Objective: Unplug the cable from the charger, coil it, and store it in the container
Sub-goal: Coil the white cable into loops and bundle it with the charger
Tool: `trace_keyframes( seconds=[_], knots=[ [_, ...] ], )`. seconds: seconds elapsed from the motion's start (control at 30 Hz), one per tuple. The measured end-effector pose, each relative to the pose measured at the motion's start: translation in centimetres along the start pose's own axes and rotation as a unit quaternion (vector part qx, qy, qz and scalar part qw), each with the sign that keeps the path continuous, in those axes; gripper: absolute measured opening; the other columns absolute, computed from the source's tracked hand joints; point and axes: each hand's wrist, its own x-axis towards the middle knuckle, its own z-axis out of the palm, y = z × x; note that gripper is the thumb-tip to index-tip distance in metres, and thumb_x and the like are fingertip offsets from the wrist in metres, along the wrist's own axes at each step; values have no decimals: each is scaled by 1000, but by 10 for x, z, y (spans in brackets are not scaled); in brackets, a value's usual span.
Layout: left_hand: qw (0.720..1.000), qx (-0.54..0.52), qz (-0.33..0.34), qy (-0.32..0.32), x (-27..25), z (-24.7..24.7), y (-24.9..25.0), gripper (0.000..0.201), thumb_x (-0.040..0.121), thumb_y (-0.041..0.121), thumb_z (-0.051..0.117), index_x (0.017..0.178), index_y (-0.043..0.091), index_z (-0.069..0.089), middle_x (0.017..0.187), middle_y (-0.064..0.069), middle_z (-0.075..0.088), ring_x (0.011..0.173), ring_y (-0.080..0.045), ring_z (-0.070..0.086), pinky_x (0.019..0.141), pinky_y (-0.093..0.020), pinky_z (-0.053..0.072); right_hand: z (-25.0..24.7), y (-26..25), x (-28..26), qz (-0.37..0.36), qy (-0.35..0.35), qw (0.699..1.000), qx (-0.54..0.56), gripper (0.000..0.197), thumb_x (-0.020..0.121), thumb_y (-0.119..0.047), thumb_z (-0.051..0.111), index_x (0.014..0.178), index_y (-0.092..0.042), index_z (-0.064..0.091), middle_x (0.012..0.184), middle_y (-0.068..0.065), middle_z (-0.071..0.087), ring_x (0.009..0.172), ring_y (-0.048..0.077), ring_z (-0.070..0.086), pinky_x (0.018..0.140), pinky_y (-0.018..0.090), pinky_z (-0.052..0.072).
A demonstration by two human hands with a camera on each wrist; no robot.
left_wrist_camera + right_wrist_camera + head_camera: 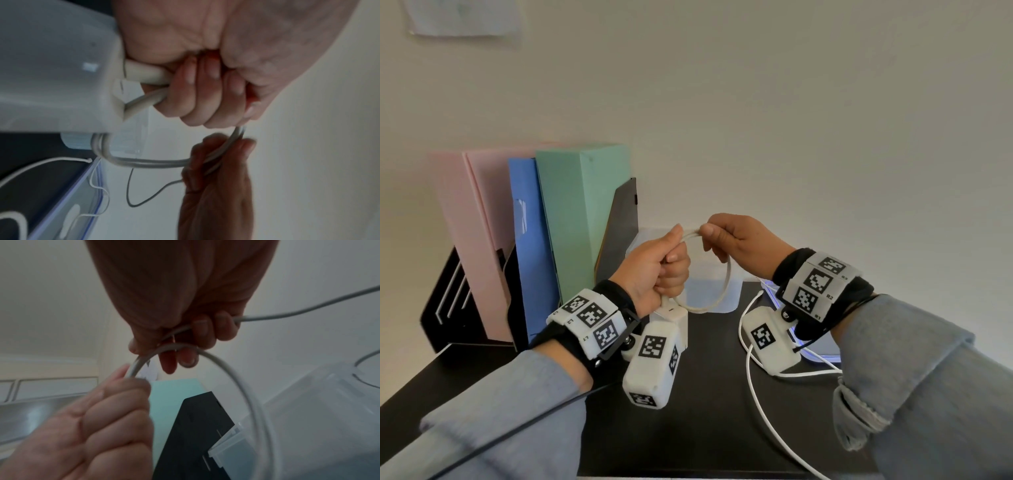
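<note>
A white cable (724,291) hangs as a round coil between both hands above the desk. My left hand (654,270) grips one side of the coil in a fist, and a plug end sticks out under it, just above the white charger block (678,320). Whether the plug touches the charger I cannot tell. My right hand (736,240) pinches the top of the coil between thumb and fingers. The right wrist view shows the loop (236,378) curving down from those fingers. Behind the coil stands the clear plastic container (709,291), open at the top.
A clear lid with a blue rim (818,356) lies on the black desk at the right. A second white cord (756,404) trails over the desk toward the front edge. Coloured folders (578,219) stand in a black file stand (448,308) at the left.
</note>
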Motion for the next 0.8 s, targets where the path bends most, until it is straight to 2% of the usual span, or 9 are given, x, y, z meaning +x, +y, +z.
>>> trace_keyframes(
  seconds=[0.13, 0.2, 0.27, 0.33, 0.47, 0.53, 0.6, 0.7, 0.8],
  knots=[
    [998, -59, -1, 1, -2, -6, 6, 54, 91, 42, 38, 41, 22, 35, 34, 10, 23, 36, -7, 8, 36, -18, 9, -6, 13, -2, 9, 12, 1000, 26, 36, 97, -36, 39, 69, -20, 56, 64, -1, 62, 66, 12, 55, 73, 27, 45],
    [997, -76, -7, -13, -3, -7, 9, 50, 84, 43, 42, 41, 21, 34, 33, 9, 24, 40, -10, 5, 36, -18, 9, -8, 16, -3, 27, 22, 998, 43, 37, 97, -35, 41, 66, -20, 55, 63, -2, 58, 55, 0, 49, 63, 17, 42],
    [996, -88, -12, -30, -2, -7, 10, 48, 81, 44, 43, 40, 21, 34, 32, 9, 25, 41, -10, 4, 35, -18, 9, -10, 17, -4, 43, 28, 997, 61, 37, 97, -34, 42, 67, -16, 55, 63, -3, 55, 46, -3, 45, 54, 7, 36],
    [993, -108, -15, -38, -2, -9, 10, 48, 81, 45, 43, 40, 21, 35, 32, 9, 24, 41, -10, 4, 35, -17, 10, -11, 19, -5, 47, 26, 996, 74, 36, 97, -32, 42, 73, -10, 57, 65, 0, 57, 43, -5, 46, 51, 5, 36],
    [990, -138, -2, -33, -2, -16, 14, 49, 82, 45, 41, 39, 21, 36, 43, 6, 9, 40, -10, 4, 32, -18, 12, -13, 32, -10, 77, 35, 995, 48, 37, 96, -36, 43, 66, -18, 57, 57, -3, 53, 47, 1, 42, 60, 17, 37],
    [987, -156, 8, -43, 0, -21, 17, 50, 83, 45, 39, 40, 21, 38, 45, 6, 8, 39, -9, 6, 31, -17, 15, -15, 42, -12, 102, 50, 993, 33, 36, 95, -38, 45, 67, -18, 57, 56, -3, 49, 51, 8, 42, 61, 22, 37],
    [979, -189, 8, -75, 4, -33, 18, 51, 87, 43, 37, 42, 19, 42, 45, 6, 13, 38, -9, 11, 32, -18, 20, -16, 53, -15, 129, 67, 989, 26, 34, 94, -37, 48, 68, -17, 57, 58, -1, 46, 53, 12, 42, 60, 24, 37],
    [929, -302, -22, -213, 11, -49, 16, 51, 97, 37, 33, 62, 5, 53, 51, -3, 32, 46, -16, 29, 46, -30, 27, -16, 67, -20, 158, 84, 984, 19, 32, 92, -36, 51, 68, -17, 57, 58, -1, 44, 53, 13, 40, 59, 25, 36],
    [932, -294, -10, -212, 8, -57, 15, 54, 99, 39, 27, 68, 2, 52, 57, -8, 36, 52, -20, 33, 53, -32, 25, -15, 78, -24, 177, 84, 981, 9, 33, 92, -38, 50, 70, -14, 59, 63, 4, 49, 58, 17, 44, 63, 28, 39]
  ],
)
